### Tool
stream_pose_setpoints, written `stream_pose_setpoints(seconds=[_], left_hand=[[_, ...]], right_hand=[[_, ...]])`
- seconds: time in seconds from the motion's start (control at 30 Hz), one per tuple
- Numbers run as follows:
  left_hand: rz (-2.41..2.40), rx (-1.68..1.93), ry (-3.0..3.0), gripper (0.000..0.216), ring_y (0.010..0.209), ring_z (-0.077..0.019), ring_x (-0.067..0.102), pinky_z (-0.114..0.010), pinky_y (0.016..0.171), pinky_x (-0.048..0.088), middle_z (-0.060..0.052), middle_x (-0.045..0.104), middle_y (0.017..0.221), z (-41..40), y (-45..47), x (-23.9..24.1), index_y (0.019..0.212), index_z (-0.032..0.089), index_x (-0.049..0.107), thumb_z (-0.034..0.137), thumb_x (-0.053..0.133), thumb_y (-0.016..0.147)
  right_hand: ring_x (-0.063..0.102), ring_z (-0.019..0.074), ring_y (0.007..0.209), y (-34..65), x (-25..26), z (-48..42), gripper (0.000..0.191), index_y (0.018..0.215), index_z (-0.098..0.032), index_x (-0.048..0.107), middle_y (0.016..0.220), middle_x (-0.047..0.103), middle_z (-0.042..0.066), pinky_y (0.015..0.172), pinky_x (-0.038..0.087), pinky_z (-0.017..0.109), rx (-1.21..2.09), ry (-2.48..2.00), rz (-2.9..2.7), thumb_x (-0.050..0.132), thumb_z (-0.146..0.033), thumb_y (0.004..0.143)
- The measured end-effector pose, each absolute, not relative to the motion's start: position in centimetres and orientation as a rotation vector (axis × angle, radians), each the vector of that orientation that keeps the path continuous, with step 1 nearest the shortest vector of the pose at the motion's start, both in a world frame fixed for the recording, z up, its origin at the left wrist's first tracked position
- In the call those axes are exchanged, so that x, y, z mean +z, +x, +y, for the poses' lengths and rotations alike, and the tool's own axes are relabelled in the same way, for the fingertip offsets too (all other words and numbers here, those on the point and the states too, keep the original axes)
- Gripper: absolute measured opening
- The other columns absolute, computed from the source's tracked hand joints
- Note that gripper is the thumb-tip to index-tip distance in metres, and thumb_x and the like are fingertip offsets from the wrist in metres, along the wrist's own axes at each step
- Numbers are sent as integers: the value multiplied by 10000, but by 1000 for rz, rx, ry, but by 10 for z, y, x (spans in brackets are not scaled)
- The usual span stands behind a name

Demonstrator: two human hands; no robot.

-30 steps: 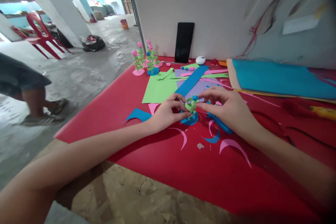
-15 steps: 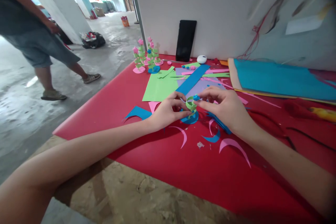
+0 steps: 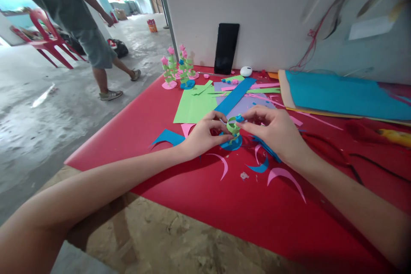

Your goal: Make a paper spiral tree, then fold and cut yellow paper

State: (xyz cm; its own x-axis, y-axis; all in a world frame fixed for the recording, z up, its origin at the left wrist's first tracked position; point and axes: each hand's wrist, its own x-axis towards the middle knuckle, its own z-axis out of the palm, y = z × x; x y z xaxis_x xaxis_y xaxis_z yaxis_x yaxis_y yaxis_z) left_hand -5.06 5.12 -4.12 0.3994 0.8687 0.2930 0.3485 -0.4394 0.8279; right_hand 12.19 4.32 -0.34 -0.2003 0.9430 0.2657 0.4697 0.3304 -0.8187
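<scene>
My left hand [image 3: 205, 133] pinches a curled light-green paper strip [image 3: 233, 126] between thumb and fingers. That strip rises from a round blue paper base [image 3: 231, 142] on the red tabletop. Between the thumb and fingertips of my right hand [image 3: 272, 130] is a small blue paper star [image 3: 239, 118], held against the top right of the green curl; whether it is stuck there I cannot tell. Curved pink paper scraps [image 3: 285, 176] and a blue paper scrap [image 3: 259, 166] lie close in front of my hands.
Paper flowers with pink stars [image 3: 170, 66] stand at the back left edge. Behind my hands lie a green sheet [image 3: 194, 105] and a blue strip [image 3: 236, 95]. A phone [image 3: 226, 48] leans on the wall beside a white case [image 3: 246, 71]. A person [image 3: 86, 30] is on the left.
The person in the background has stepped to the right, uncovering a red chair. My hands and the green paper piece stay almost where they were.
</scene>
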Motion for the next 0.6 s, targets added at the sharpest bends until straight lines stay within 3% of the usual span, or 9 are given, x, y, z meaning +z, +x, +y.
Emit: stream_pose_setpoints(seconds=[0.2, 0.43, 0.6], left_hand=[[1051, 988, 1942, 108, 883, -150, 509, -303, 812, 418, -38, 487, 926, 51, -51, -41, 634, 148, 587, 210, 668, 669], [1013, 1037, 1754, 314, 707, -83, 498, -259, 663, 456, -26, 474, 965, 51, -50, -46, 764, 164, 422, 217, 700, 628], [1042, 1042, 1733, 372, 780, -109, 502, -265, 691, 464, -23, 475, 959, 49, -48, -44, 843, 175, 430, 215, 715, 608]], right_hand=[[452, 117, 581, 122, -4, 43, 94, 715, -191, 618, 698, 566, 24, 506, 383, 257, 780, -1261, -1800, 614, -279, 682], [449, 119, 578, 122, -3, 42, 83, 709, -193, 612, 677, 552, 22, 498, 376, 253, 784, -1250, -1801, 613, -273, 689], [446, 120, 573, 122, -3, 42, 87, 705, -201, 610, 665, 546, 22, 495, 377, 254, 783, -1248, -1806, 615, -288, 692]])
